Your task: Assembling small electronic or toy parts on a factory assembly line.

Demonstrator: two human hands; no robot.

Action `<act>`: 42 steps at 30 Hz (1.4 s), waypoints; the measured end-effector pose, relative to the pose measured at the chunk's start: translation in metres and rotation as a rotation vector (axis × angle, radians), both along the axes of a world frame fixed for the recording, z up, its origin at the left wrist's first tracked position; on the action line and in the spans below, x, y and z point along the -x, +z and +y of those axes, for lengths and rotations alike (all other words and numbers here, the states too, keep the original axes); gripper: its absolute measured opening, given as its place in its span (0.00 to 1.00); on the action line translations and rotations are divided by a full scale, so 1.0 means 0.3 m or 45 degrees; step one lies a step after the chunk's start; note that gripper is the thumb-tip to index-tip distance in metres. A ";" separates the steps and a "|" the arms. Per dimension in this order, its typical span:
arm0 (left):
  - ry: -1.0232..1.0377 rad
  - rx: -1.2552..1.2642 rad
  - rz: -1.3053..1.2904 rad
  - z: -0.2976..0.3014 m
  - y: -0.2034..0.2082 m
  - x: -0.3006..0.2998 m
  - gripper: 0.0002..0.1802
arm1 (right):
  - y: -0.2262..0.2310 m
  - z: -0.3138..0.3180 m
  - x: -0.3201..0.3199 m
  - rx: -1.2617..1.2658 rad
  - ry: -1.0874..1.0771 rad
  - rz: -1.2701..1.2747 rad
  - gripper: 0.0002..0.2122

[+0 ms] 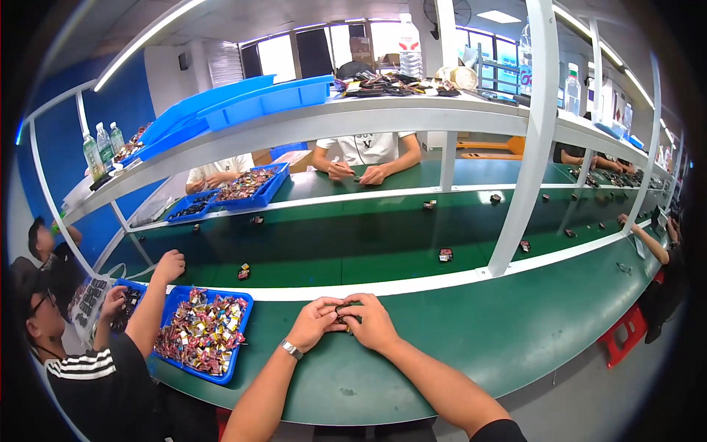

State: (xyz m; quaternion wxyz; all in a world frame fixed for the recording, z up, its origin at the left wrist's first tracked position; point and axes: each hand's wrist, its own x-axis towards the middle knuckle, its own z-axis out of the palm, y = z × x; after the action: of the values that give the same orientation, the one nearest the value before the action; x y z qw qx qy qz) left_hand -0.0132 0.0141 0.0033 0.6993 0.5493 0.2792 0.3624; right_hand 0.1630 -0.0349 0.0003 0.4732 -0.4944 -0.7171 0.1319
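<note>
Above the green worktop (412, 324), both my hands meet around a small black part (342, 318), mostly hidden by the fingers. My left hand (314, 324), with a metal watch band at the wrist, pinches it from the left. From the other side my right hand (370, 324) closes its thumb and fingers on the same part. A bit of yellow shows below the fingertips. To the left of my hands stands a blue tray (248, 313) heaped with small wired pieces in red, yellow and white.
A green conveyor belt (368, 243) carries scattered small parts beyond a white rail. A white post (524, 147) rises at the right, under a shelf (412, 118) with blue trays and bottles. A co-worker (96, 368) reaches over at the left; others sit opposite. A red stool (626, 335) stands at right.
</note>
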 end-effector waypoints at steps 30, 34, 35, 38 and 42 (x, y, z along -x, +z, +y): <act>0.085 0.025 0.033 -0.013 0.006 -0.011 0.15 | 0.018 -0.007 0.015 -0.179 -0.089 -0.116 0.07; 0.067 0.020 0.014 -0.010 0.004 -0.011 0.15 | -0.001 0.001 0.014 -0.129 -0.074 0.041 0.06; 0.062 0.018 0.029 -0.010 0.004 -0.009 0.15 | -0.003 0.003 0.011 -0.144 -0.073 0.032 0.07; 0.058 0.021 0.050 -0.009 0.002 -0.009 0.16 | 0.001 -0.002 0.012 -0.118 -0.060 0.044 0.06; 0.054 0.022 0.019 -0.006 -0.008 -0.004 0.16 | -0.002 0.003 -0.001 -0.081 -0.014 0.056 0.05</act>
State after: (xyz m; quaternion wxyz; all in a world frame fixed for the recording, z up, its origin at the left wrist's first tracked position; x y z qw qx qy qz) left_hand -0.0121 0.0123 0.0007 0.6940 0.5400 0.2990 0.3705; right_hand 0.1633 -0.0341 -0.0002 0.5051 -0.4801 -0.7076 0.1170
